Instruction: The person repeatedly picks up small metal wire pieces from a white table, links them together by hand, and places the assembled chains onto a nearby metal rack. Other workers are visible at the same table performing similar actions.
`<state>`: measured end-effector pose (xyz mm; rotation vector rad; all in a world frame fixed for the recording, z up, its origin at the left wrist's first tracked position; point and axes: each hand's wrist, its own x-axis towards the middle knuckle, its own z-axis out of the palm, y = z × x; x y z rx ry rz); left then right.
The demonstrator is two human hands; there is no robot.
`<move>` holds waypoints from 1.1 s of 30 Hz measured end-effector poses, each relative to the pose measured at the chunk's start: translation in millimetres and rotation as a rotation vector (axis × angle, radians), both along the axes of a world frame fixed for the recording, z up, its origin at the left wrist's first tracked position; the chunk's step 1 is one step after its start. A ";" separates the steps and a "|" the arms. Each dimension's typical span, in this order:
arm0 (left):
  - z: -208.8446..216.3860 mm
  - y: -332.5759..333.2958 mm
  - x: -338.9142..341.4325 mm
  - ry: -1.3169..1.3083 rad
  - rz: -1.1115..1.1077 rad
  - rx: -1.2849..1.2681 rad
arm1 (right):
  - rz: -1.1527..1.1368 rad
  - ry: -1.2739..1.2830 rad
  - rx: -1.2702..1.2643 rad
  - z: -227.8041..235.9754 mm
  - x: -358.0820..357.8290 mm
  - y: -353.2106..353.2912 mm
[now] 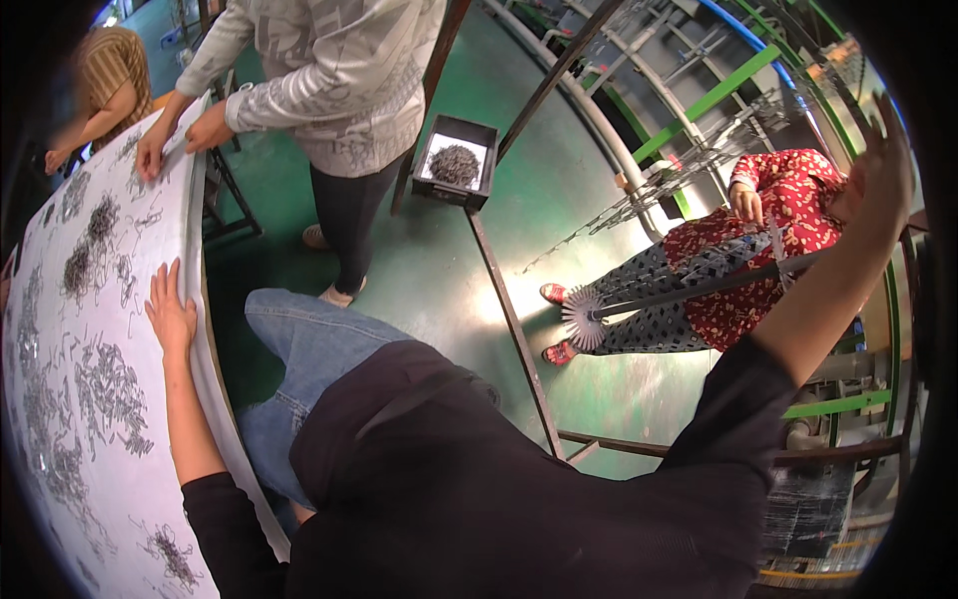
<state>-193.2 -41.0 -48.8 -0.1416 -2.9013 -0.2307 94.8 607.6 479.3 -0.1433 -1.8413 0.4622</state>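
Note:
My left hand lies flat with fingers spread on the near edge of a white-covered table. Scattered over the cover are heaps of small dark metal pieces, thin and hook-like; one dark pile is just beyond my fingers, and a looser grey spread lies left of my forearm. Away from the table, my right hand is raised at the far right, its fingers stretched upward and somewhat blurred. Nothing shows in either hand.
A person in a grey patterned top works at the table's far end, with another in striped brown opposite. A black bin holds dark pieces. Someone in red floral clothes stands near a white radial-bristled disc on a dark pole.

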 end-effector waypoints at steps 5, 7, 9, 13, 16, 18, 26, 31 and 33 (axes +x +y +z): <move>1.9 2.1 0.8 -0.009 -0.002 -0.036 | 0.375 -1.295 -0.663 -208.6 18.9 -63.9; 1.4 1.9 -0.1 -0.016 0.000 -0.058 | 0.398 -1.435 -0.819 -312.5 -6.4 -61.2; 0.7 1.0 -0.8 -0.016 0.004 -0.070 | 0.141 -1.340 -0.837 -395.6 -16.6 -53.9; 0.2 -0.2 -1.4 -0.008 -0.014 -0.063 | -0.080 -0.625 -0.819 -502.3 -30.2 -32.8; 0.7 0.4 -1.6 -0.016 0.000 -0.060 | -0.056 -0.357 -0.810 -535.2 -49.7 -19.7; 0.6 0.6 -0.6 -0.021 0.006 -0.061 | -0.087 -0.285 -0.828 -543.7 -58.9 -14.9; -1.2 -1.4 -0.5 0.013 -0.009 -0.070 | -0.177 -0.204 -0.797 -541.4 -56.5 -17.6; -2.6 -1.6 -2.5 -0.003 -0.006 -0.067 | -0.216 -0.197 -0.646 -535.6 -52.4 -26.1; -2.4 -1.6 -2.6 0.005 -0.010 -0.066 | -0.225 -0.209 -0.659 -534.7 -51.9 -28.6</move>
